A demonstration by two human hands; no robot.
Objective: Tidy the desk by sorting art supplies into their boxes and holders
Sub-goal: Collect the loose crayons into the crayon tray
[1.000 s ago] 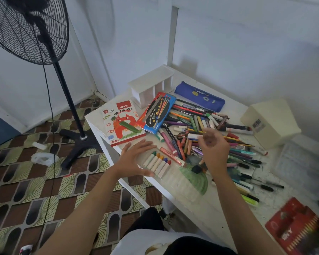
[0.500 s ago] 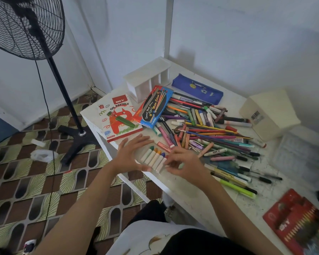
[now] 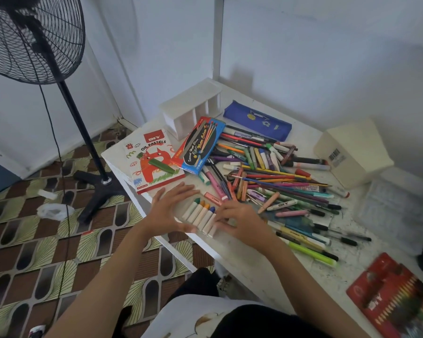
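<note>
A row of several white-wrapped oil pastels point(image 3: 201, 214) lies side by side near the desk's front edge. My left hand point(image 3: 167, 208) rests flat on the desk at the row's left end, fingers straight. My right hand point(image 3: 239, 219) touches the row's right end with fingers spread. Behind the row sits the oil pastels box point(image 3: 154, 161) with one green pastel on it. A blue water-colour pencil box point(image 3: 200, 145) leans beside it. A big heap of pens, markers and pencils point(image 3: 274, 181) covers the middle of the white desk point(image 3: 249, 262).
A white compartment holder point(image 3: 191, 107) lies on its side at the back, a blue pencil case point(image 3: 257, 120) next to it. A cream box point(image 3: 352, 152) stands at right, a red pencil tin point(image 3: 396, 298) at front right. A standing fan point(image 3: 34, 40) is left of the desk.
My right hand came back from the heap to the right end of the pastel row. My left hand stayed at the row's left end.
</note>
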